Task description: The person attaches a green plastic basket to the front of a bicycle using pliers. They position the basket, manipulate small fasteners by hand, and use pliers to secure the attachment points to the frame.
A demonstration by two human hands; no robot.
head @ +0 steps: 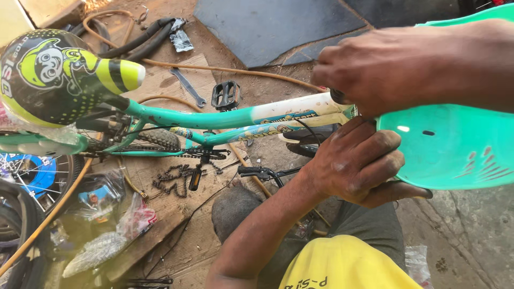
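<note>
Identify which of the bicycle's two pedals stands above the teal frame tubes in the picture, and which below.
The upper pedal is the square black cage seen above the frame, over the cardboard. The other pedal hangs below the chain, seen edge-on as a narrow black bar.

Your work surface is a bare dirt floor (257, 85) with flattened cardboard (160, 80) spread over it. On the cardboard you have a flat wrench (188, 86) and a loose black chain (172, 178). Beside it lie a dark mat (278, 27), a tan hose (235, 70) and clear plastic bags (107, 235).
</note>
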